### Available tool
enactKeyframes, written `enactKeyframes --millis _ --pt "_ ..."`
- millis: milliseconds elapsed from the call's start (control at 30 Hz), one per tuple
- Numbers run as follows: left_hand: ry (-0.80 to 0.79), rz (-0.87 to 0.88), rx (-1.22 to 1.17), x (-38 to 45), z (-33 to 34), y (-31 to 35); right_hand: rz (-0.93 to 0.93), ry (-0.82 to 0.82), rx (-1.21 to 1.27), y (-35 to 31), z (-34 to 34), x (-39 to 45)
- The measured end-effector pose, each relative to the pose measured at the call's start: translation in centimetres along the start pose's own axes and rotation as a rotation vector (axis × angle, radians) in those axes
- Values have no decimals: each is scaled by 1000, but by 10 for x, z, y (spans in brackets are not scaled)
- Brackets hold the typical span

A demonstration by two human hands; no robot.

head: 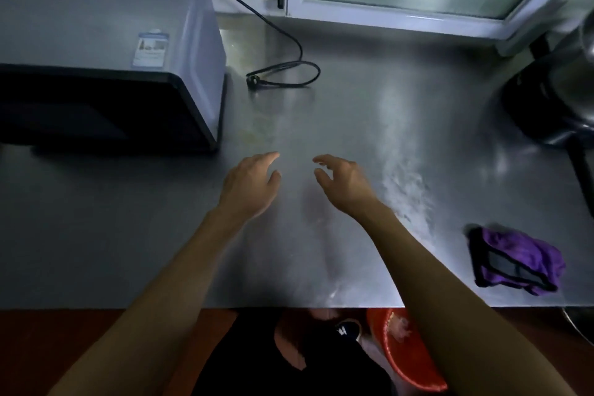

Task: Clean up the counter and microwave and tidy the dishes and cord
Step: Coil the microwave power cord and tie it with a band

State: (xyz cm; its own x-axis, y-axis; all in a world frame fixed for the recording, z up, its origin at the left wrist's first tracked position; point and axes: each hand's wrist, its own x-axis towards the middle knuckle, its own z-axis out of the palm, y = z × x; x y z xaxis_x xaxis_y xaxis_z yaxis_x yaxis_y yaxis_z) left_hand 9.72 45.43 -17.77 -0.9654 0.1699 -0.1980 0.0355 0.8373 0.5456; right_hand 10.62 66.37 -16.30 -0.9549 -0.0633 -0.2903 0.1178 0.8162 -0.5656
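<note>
Both hands reach out over the steel surface point(369, 112), side by side with a small gap between them. The left hand point(249, 183) has its fingers loosely extended and its grip apart, holding nothing. The right hand point(342, 182) is likewise empty, its grip apart with fingers slightly bent and the thumb spread; whether either hand touches the metal cannot be told.

Ahead of the left hand and off to its left stands the microwave point(106, 42), grey on top with a dark door and a small label on its casing. The black cord point(289, 51) runs from behind the microwave and loops on the surface well ahead of both hands, its plug point(254, 80) lying just beside the microwave's right side. A pale wet streak point(405, 177) lies just right of the right hand. Further right and nearer the person, a crumpled purple cloth point(517, 262) lies close to the front edge. At the far right stands a dark pot point(546, 100). Below the edge, a red basin point(405, 354) sits on the floor.
</note>
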Motion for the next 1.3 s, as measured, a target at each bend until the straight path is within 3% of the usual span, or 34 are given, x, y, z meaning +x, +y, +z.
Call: enactKeyframes --millis 300,867,1300 --pt "15 40 -78 47 -14 -23 19 80 66 -27 12 46" --pt "123 92 -19 162 -50 7 -47 165 147 -34 -31 169" --pt "34 36 24 218 -42 8 -20 155 135 -26 -27 223"
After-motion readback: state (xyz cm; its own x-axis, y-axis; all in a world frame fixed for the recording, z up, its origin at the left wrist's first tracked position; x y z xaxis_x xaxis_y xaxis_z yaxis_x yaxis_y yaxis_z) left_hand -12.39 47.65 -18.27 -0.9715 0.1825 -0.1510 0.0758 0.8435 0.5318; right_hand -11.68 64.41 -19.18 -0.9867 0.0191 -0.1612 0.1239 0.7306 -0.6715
